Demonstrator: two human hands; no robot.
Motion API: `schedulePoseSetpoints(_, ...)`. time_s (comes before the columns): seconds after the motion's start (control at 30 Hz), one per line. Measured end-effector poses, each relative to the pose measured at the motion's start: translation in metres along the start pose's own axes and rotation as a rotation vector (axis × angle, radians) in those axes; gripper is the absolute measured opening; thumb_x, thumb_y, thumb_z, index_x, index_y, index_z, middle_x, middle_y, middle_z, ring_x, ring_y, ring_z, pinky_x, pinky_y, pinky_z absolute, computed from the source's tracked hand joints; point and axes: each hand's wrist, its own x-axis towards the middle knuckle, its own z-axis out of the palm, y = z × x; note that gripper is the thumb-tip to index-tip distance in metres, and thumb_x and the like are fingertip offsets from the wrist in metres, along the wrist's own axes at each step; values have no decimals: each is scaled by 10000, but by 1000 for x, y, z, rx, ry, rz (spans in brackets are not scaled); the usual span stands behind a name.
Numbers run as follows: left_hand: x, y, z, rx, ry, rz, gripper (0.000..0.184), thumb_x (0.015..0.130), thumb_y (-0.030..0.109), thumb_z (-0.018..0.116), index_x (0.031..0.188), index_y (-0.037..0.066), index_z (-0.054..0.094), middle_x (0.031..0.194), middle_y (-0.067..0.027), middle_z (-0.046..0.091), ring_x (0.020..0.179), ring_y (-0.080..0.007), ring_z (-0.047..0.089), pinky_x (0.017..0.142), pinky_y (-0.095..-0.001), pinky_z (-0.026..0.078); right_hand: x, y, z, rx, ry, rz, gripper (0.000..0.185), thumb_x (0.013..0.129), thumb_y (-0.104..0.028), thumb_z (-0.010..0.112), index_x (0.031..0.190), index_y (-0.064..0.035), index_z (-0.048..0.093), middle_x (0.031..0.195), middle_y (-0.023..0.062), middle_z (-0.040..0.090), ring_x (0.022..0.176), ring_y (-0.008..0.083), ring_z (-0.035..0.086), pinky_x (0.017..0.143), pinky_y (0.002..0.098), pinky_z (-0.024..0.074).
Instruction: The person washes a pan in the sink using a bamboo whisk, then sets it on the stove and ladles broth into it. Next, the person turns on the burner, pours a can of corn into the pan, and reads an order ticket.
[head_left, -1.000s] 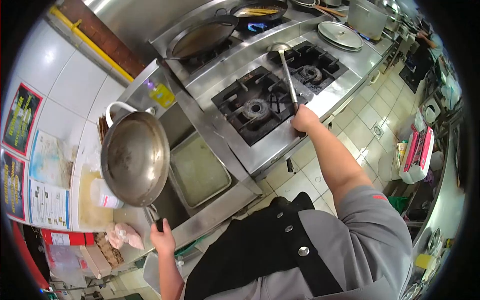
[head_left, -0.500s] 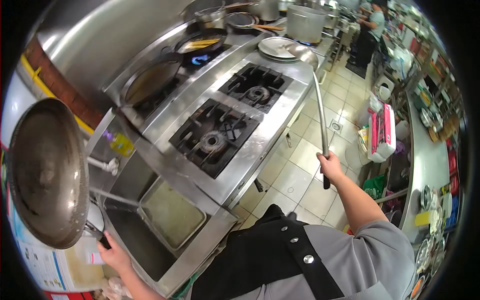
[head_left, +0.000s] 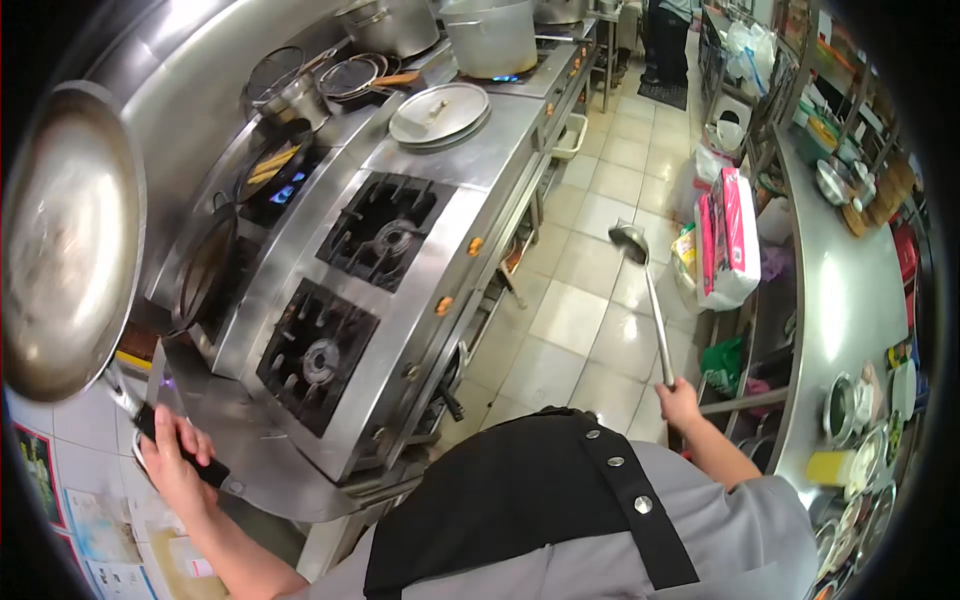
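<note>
At the far left, my left hand point(head_left: 177, 462) is wrapped round the black handle of a large steel pan point(head_left: 72, 245), which is raised with its inside facing me. My right hand point(head_left: 680, 402) grips the end of a long metal ladle point(head_left: 656, 315), whose bowl hangs over the floor tiles of the aisle. Between my hands, the stove point(head_left: 400, 325) has two burners point(head_left: 320, 360) with no flame showing. Behind them, a dark pan point(head_left: 275, 163) with yellow strips in it sits over a blue flame.
Stacked round lids point(head_left: 440, 112) lie beyond the burners, near a big pot point(head_left: 490, 40). A pink and white package point(head_left: 735, 240) stands right of the aisle, beside a steel counter point(head_left: 840, 290) with bowls. Another person point(head_left: 667, 45) stands at the aisle's far end.
The view has turned right, along the aisle. My right hand has carried the ladle from over the burners to over the aisle floor. The pan in my left hand has come up, away from the sink.
</note>
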Motion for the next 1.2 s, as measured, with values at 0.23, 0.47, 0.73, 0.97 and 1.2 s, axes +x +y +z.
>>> schedulePoseSetpoints(0.23,-34,-23,189,-205,-426,-496,85,946,134,584,955,90,512,545,32,401,373,-82,363,387,-259,320,45,-80,-66,237,-169,-2,204,917,-77,596,1100,-27,519,617,27,500,450,129,498,374,301,431)
schedulePoseSetpoints(0.47,-4,-68,302,-326,-674,-789,96,925,123,599,938,76,515,591,10,458,408,-94,405,433,-269,321,136,-274,-99,402,-258,-621,370,958,-67,527,1318,-38,445,702,24,517,487,119,520,432,269,454)
schedulePoseSetpoints(0.73,95,-120,402,-448,-782,-842,96,873,67,584,906,64,494,600,-16,448,430,-111,409,438,-268,342,178,-569,-114,529,-540,-777,450,920,-142,509,1337,13,439,657,46,508,407,139,473,406,249,387)
schedulePoseSetpoints(0.97,172,-121,477,-451,-741,-837,90,871,61,568,907,60,485,606,-19,449,439,-118,414,444,-278,350,244,-781,-96,609,-1116,-1102,610,949,-255,502,1417,101,341,842,11,538,571,94,485,550,244,382)
schedulePoseSetpoints(1.2,206,-110,550,-450,-545,-820,75,887,58,561,899,57,487,607,-27,456,444,-129,424,445,-282,353,350,-993,-17,620,-1415,-848,460,962,-202,528,1254,143,438,799,23,528,557,104,407,527,263,344)
